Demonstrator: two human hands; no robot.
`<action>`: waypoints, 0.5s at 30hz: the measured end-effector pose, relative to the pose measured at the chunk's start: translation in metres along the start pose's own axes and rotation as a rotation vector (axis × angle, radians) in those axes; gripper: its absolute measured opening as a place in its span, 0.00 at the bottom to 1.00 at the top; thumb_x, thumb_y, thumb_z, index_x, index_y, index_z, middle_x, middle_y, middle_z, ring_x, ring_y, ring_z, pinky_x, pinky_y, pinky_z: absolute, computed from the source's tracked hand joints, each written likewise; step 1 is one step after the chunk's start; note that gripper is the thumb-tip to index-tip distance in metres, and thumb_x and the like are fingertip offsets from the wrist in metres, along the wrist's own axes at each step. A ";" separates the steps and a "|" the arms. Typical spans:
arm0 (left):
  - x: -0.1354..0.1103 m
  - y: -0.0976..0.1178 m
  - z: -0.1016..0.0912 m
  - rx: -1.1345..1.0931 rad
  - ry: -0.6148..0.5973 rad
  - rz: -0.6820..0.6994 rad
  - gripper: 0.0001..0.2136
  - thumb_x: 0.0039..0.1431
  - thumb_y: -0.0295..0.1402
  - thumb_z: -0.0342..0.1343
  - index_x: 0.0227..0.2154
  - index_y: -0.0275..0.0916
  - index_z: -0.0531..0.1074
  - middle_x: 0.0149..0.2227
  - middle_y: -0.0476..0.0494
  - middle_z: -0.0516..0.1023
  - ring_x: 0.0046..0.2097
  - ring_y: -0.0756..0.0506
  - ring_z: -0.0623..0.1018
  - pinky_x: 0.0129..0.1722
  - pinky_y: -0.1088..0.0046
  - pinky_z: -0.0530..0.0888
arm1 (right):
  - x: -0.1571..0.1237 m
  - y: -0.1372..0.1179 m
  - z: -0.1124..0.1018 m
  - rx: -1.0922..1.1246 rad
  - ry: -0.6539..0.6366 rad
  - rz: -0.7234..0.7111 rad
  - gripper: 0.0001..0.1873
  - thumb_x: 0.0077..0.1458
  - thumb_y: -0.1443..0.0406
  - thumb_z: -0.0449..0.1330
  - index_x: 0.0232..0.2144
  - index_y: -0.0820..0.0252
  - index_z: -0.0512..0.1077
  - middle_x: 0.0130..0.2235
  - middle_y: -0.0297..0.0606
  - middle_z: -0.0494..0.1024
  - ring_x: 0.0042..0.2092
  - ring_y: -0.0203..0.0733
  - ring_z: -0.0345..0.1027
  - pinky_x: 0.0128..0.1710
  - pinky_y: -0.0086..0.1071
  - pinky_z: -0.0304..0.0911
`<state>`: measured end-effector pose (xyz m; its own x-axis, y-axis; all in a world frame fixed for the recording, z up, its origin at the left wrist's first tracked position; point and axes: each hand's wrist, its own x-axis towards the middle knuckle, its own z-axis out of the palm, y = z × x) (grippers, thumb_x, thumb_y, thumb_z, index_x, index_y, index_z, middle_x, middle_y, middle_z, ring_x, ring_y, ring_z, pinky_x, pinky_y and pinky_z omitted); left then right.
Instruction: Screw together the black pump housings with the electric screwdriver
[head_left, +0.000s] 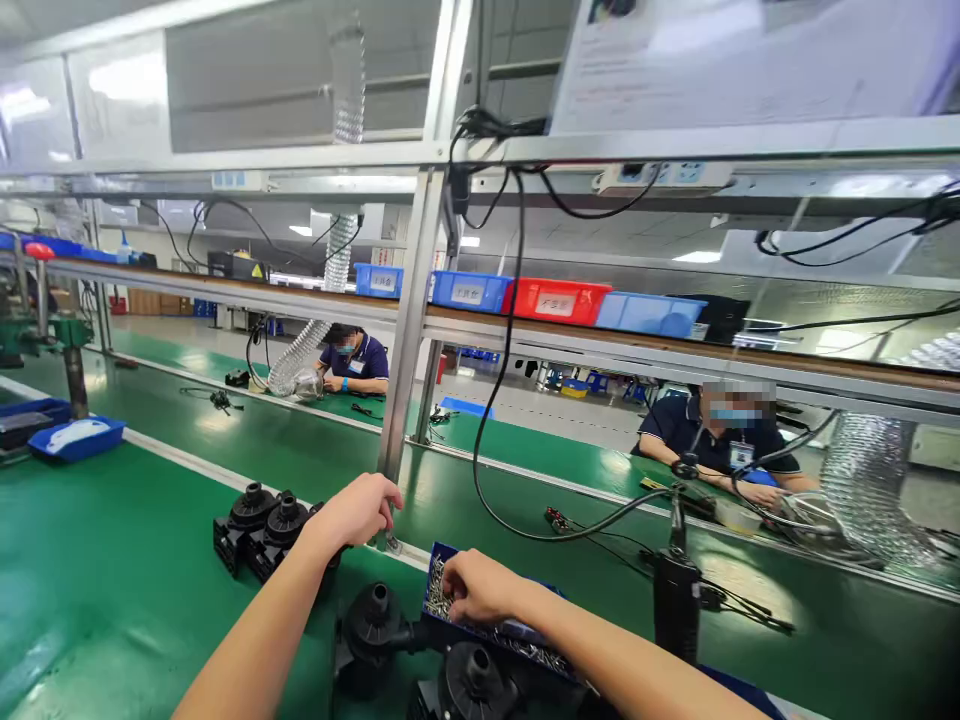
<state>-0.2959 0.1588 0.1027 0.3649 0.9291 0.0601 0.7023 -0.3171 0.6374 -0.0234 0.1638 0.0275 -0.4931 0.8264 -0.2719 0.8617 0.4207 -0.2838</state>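
My right hand [480, 588] reaches into a blue bin [433, 562] of small metal screws [439, 590], its fingers bent together down among them; the fingertips are partly hidden. Beside the metal post, my left hand [364, 512] hovers with curled fingers, and whatever they might hold is hidden. Below and left of it sit black round housings with short spouts [286, 518], partly covered by my left forearm. Nearer to me, between my arms, stand another black housing [373, 620] and one more [478, 680] at the bottom edge.
A metal post [409, 330] rises from the green bench [112, 560]. A black cable [480, 470] hangs in front of the right side, near a black upright device [676, 600]. Blue and red bins [556, 300] line the shelf. Two people sit across the bench.
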 end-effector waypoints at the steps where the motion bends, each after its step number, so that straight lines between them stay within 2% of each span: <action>1: -0.003 0.003 0.000 -0.010 0.050 0.006 0.22 0.49 0.21 0.59 0.49 0.34 0.82 0.37 0.40 0.89 0.40 0.41 0.87 0.35 0.73 0.75 | 0.000 -0.001 0.000 -0.006 0.015 -0.010 0.13 0.55 0.70 0.77 0.42 0.61 0.82 0.40 0.36 0.87 0.43 0.46 0.82 0.47 0.39 0.75; 3: -0.012 0.009 0.001 -0.034 0.162 0.011 0.22 0.51 0.23 0.61 0.51 0.34 0.80 0.39 0.40 0.88 0.41 0.41 0.86 0.39 0.72 0.77 | -0.001 -0.004 0.000 -0.023 0.034 -0.032 0.12 0.59 0.67 0.76 0.44 0.62 0.82 0.42 0.36 0.86 0.45 0.47 0.82 0.50 0.44 0.77; 7: -0.045 0.008 0.014 -0.085 0.365 0.010 0.14 0.57 0.28 0.59 0.46 0.37 0.79 0.37 0.42 0.86 0.40 0.41 0.84 0.43 0.69 0.78 | -0.004 -0.009 0.001 -0.066 0.057 -0.068 0.07 0.67 0.63 0.72 0.40 0.63 0.81 0.42 0.36 0.85 0.45 0.46 0.82 0.50 0.44 0.78; 11: -0.083 -0.021 0.042 -0.174 0.473 0.030 0.10 0.62 0.37 0.59 0.43 0.42 0.79 0.38 0.42 0.88 0.43 0.39 0.86 0.47 0.66 0.80 | -0.007 -0.011 0.003 -0.112 0.113 -0.050 0.08 0.69 0.62 0.70 0.39 0.61 0.80 0.42 0.37 0.85 0.45 0.45 0.82 0.50 0.43 0.77; 13: -0.096 -0.041 0.057 -0.326 0.558 0.057 0.12 0.61 0.45 0.63 0.42 0.44 0.81 0.40 0.41 0.89 0.45 0.36 0.87 0.49 0.64 0.81 | -0.009 -0.009 0.003 -0.112 0.159 -0.026 0.07 0.69 0.63 0.70 0.38 0.60 0.80 0.42 0.37 0.85 0.45 0.46 0.81 0.51 0.44 0.77; 15: -0.104 -0.058 0.071 -0.467 0.589 0.054 0.15 0.58 0.49 0.67 0.41 0.44 0.83 0.40 0.41 0.89 0.45 0.35 0.87 0.49 0.63 0.81 | -0.009 -0.006 0.002 -0.092 0.208 -0.008 0.06 0.69 0.65 0.69 0.38 0.61 0.80 0.41 0.36 0.85 0.45 0.46 0.81 0.51 0.44 0.76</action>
<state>-0.3308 0.0671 0.0052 -0.0884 0.9042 0.4179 0.3129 -0.3731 0.8734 -0.0240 0.1532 0.0303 -0.4728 0.8783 -0.0714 0.8698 0.4521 -0.1975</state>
